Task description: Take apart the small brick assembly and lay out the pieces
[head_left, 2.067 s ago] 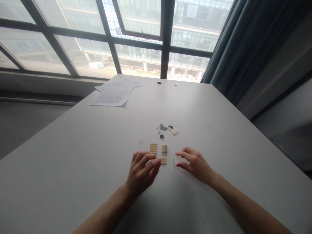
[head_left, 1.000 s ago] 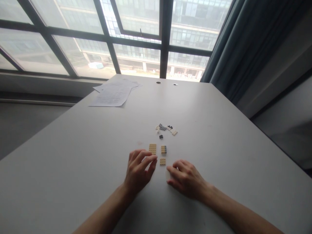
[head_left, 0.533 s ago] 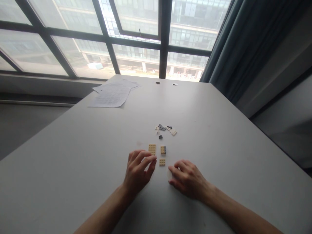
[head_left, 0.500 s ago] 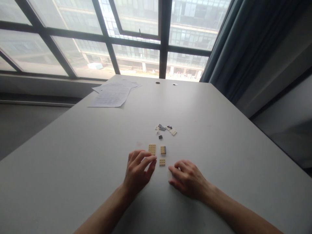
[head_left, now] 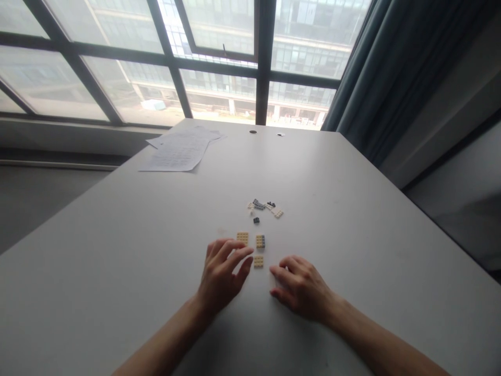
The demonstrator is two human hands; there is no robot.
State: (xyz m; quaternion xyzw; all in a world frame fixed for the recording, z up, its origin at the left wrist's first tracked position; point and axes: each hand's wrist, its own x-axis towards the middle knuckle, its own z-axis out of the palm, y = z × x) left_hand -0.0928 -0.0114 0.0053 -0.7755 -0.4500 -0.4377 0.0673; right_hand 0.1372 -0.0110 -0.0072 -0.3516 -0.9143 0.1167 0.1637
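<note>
My left hand point(head_left: 225, 269) is held over the table with thumb and fingers apart and nothing between them. Its fingertips are close to a small tan building-brick plate point(head_left: 259, 262). A larger tan plate point(head_left: 242, 238) lies just beyond the fingers, its near part covered by them. To the right of that sits a tan and grey block of bricks point(head_left: 260, 241). My right hand point(head_left: 299, 284) rests on the table to the right of the small plate, fingers loosely curled, thumb apart, with no piece seen in it.
Farther off lie a dark grey brick point(head_left: 256, 220), a grey plate point(head_left: 259, 204), a white plate point(head_left: 278, 213) and several other small pieces. Printed sheets of paper point(head_left: 176, 154) are at the far left of the white table point(head_left: 352, 209). Windows and a curtain point(head_left: 364, 78) stand behind.
My left hand has shifted slightly right, its fingertips nearer the small tan plate. The right hand stays about where it was. The view has moved a little.
</note>
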